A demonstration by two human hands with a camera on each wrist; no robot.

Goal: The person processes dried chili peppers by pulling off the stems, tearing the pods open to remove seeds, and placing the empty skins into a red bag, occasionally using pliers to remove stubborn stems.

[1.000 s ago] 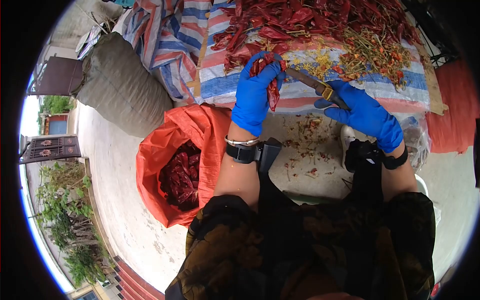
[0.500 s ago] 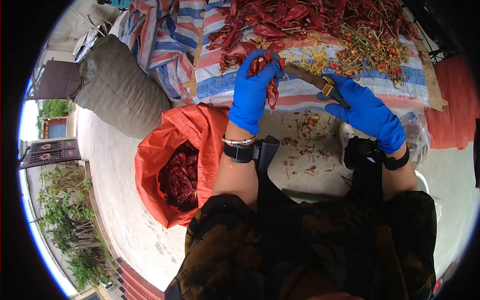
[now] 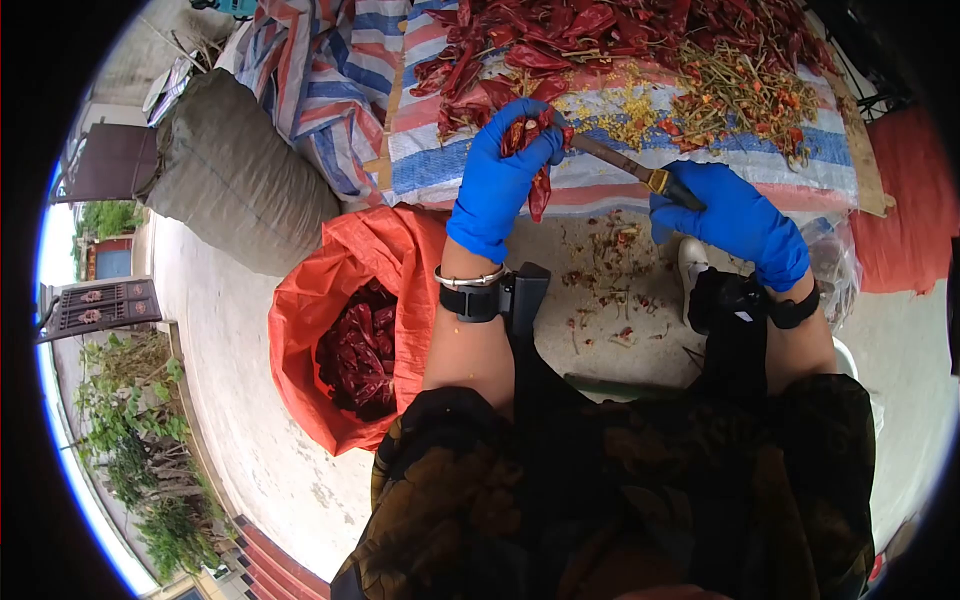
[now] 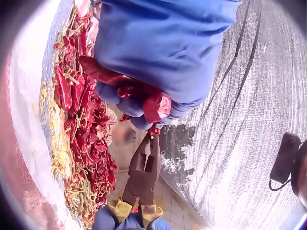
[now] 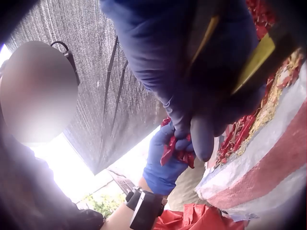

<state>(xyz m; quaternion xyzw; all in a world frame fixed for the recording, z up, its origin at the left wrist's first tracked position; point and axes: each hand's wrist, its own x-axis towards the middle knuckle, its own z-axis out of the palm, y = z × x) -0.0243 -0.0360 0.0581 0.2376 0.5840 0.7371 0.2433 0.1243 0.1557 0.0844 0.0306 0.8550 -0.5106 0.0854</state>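
Note:
In the head view, my blue-gloved left hand [image 3: 490, 190] holds dried red chillies [image 3: 540, 196], one of them hanging below the fingers. My right hand [image 3: 740, 220], also gloved in blue, grips a pair of pliers [image 3: 612, 156] with yellow-and-black handles. The metal nose of the pliers points left and reaches the chillies at the left fingertips. Seen from the left wrist, the tip of the pliers [image 4: 143, 175] meets a chilli's stem end just under the fingers. A glossy chilli [image 4: 157, 107] sticks out of the left hand there.
A pile of dried chillies [image 3: 590, 35] covers the striped sheet [image 3: 430, 165], with cut stems [image 3: 745, 100] and yellow seeds [image 3: 625, 115] beside it. At left stands an open red sack [image 3: 300, 320] containing chillies, near a full grey-green sack [image 3: 245, 175]. Scraps [image 3: 610, 275] litter the ground.
My left hand has shifted slightly left with the chillies. The right hand's fingers have drawn in around the plier handles, and the pliers have turned a little.

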